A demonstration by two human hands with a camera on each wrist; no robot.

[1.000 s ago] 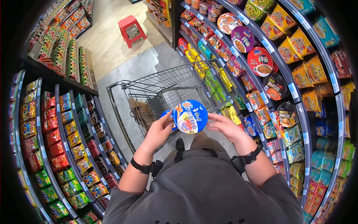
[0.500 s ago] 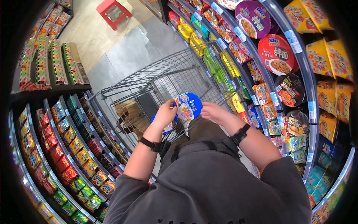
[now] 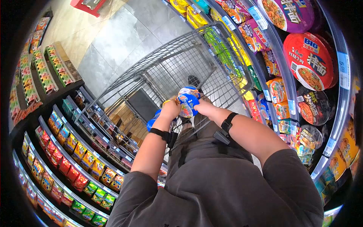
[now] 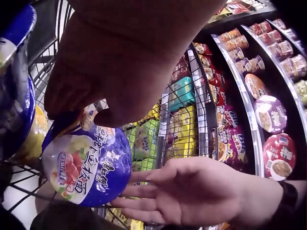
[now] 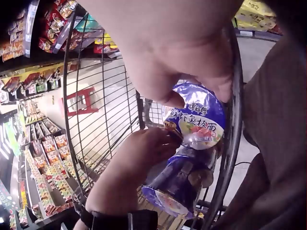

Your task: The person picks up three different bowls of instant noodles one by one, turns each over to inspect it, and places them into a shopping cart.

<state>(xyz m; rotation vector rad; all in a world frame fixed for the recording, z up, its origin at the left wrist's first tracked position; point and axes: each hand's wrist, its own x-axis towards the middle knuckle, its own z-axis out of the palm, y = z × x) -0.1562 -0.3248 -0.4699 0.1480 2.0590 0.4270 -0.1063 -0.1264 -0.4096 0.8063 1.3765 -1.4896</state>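
Note:
A blue instant noodle bowl (image 5: 199, 125), its lid printed with a noodle picture, is held between the hands over the near end of the shopping cart (image 3: 141, 70). My left hand (image 3: 171, 109) grips the bowl's edge with curled fingers and thumb. My right hand (image 4: 196, 191) has its fingers straight, their tips at the bowl's other edge. Next to this bowl, by the left hand, is a second blue noodle bowl (image 5: 172, 184), its lid facing away. The left hand covers part of it in the head view.
Shelves of noodle packets (image 3: 75, 151) line the left side. Large noodle bowls (image 3: 310, 62) stand on shelves close at the right. Brown cardboard (image 3: 128, 117) shows beneath the cart's left side. A red stool (image 5: 79, 101) stands farther ahead.
Both hands have moved closer together and lower over the cart with the noodle bowls. The head view has turned, and the cart and right shelves appear nearer.

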